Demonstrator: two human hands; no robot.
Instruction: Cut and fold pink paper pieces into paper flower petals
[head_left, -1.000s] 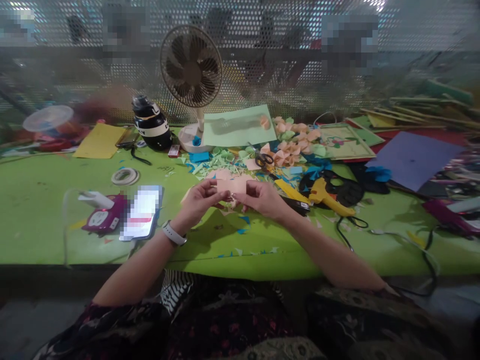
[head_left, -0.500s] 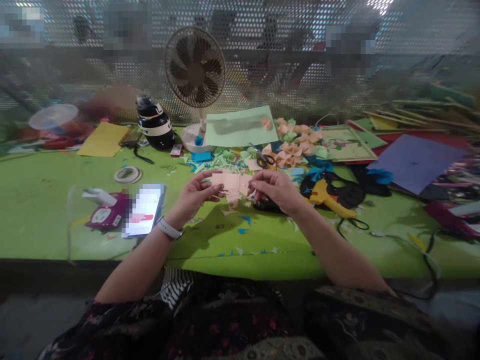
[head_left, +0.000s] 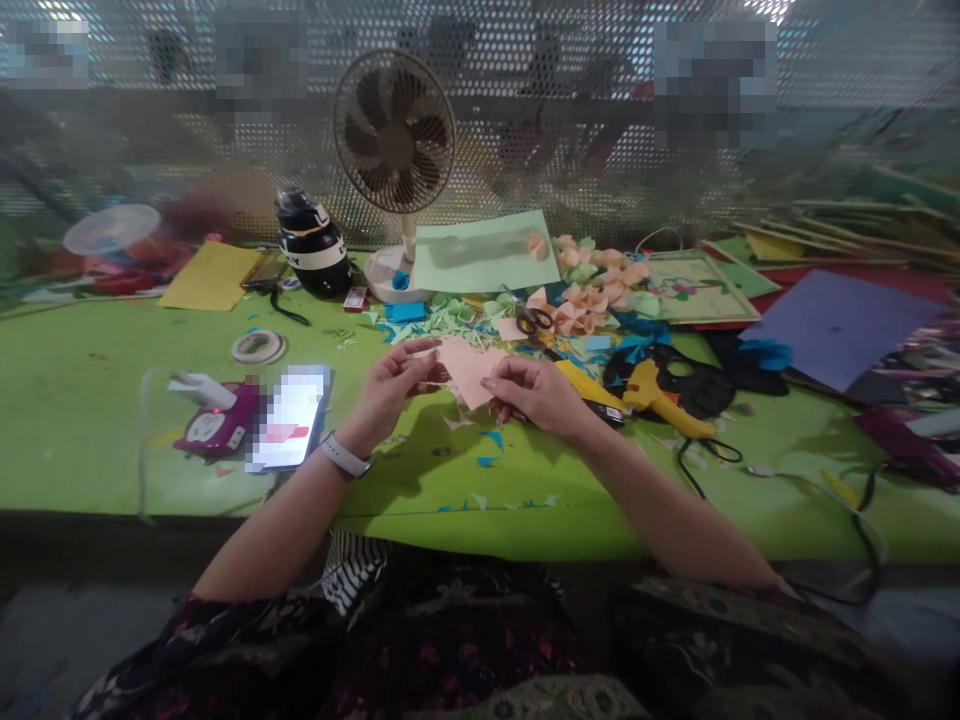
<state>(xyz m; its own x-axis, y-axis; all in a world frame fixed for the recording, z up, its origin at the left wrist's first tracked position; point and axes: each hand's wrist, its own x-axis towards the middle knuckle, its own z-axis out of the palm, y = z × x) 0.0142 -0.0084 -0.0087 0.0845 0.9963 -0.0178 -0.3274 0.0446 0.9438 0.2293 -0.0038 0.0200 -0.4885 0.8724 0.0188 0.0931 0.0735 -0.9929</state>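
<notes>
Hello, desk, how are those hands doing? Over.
Bare right hand pinching small peach paper piece, point downward. Left hand at its other side, grip unclear. Blue paper scraps on green tabletop nearby.

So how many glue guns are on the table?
1: the yellow glue gun, to the right of the right hand. Another could be hidden from view.

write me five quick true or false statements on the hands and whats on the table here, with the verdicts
1. The right hand pinches pink paper. True.
2. The left hand holds the scissors. False: they lie on the green tabletop, beyond both hands.
3. The black bottle stands left of the fan. True.
4. The yellow glue gun lies left of both hands. False: it lies to their right.
5. The fan is lying flat. False: it stands upright.
</notes>
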